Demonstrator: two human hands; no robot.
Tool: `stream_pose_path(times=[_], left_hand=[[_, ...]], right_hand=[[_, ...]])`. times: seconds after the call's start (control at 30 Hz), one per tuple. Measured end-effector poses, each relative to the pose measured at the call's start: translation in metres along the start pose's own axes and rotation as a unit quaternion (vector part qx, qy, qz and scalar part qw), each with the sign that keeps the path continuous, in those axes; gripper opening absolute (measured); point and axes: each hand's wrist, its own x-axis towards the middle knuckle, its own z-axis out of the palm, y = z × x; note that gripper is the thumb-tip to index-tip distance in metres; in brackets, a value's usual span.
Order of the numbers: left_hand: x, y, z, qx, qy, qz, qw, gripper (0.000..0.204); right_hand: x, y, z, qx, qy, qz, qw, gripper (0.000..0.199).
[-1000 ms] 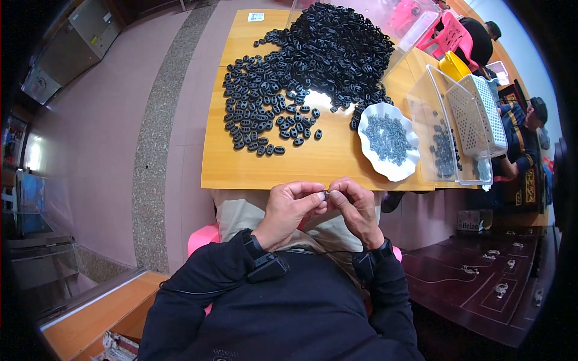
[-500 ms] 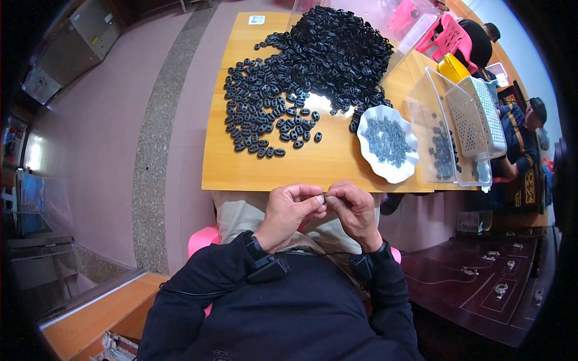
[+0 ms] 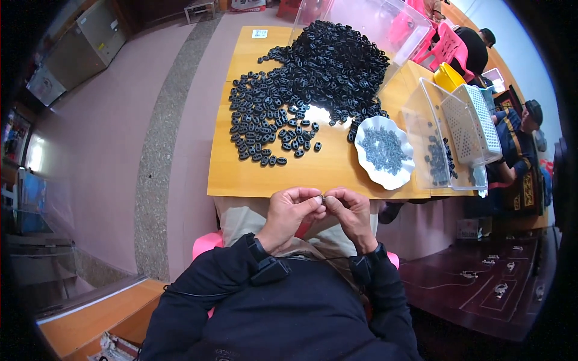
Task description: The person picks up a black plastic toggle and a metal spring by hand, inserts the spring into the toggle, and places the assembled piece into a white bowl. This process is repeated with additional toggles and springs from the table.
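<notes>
My left hand [image 3: 290, 215] and my right hand [image 3: 351, 218] meet over my lap, just off the table's near edge. Thumb and fingers of both are pinched together on a small dark piece [image 3: 323, 200], mostly covered by the fingertips, so its kind does not show. On the wooden table [image 3: 271, 182] ahead spreads a large heap of black oval two-holed plastic pieces [image 3: 337, 66]; its near left part [image 3: 259, 132] thins to single pieces. Right of these stands a white wavy-rimmed dish [image 3: 391, 180] full of small, thin, greyish pieces [image 3: 384, 150].
A clear plastic bin [image 3: 428, 111] with some black pieces stands at the table's right, beside a white perforated basket [image 3: 472, 123] and a yellow container [image 3: 448, 77]. Another clear bin [image 3: 385, 18] lies behind the heap. A person [image 3: 512, 141] sits at the right, near pink chairs [image 3: 448, 48].
The view has tilted slightly, so the table and its contents appear lower. Both hands keep their pinch at nearly the same place.
</notes>
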Motion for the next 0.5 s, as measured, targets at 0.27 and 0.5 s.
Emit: stream_pose_path(times=[0.27, 0.5], left_hand=[[0.0026, 0.0024, -0.0025, -0.032, 0.005, -0.012, 0.999, 0.015], [0.002, 0.0044, -0.0028, -0.047, 0.013, -0.008, 0.999, 0.016]], right_hand=[[0.0047, 0.0017, 0.0, 0.058, -0.02, 0.024, 0.998, 0.016], [0.0087, -0.0001, 0.0002, 0.081, -0.02, 0.027, 0.996, 0.017]])
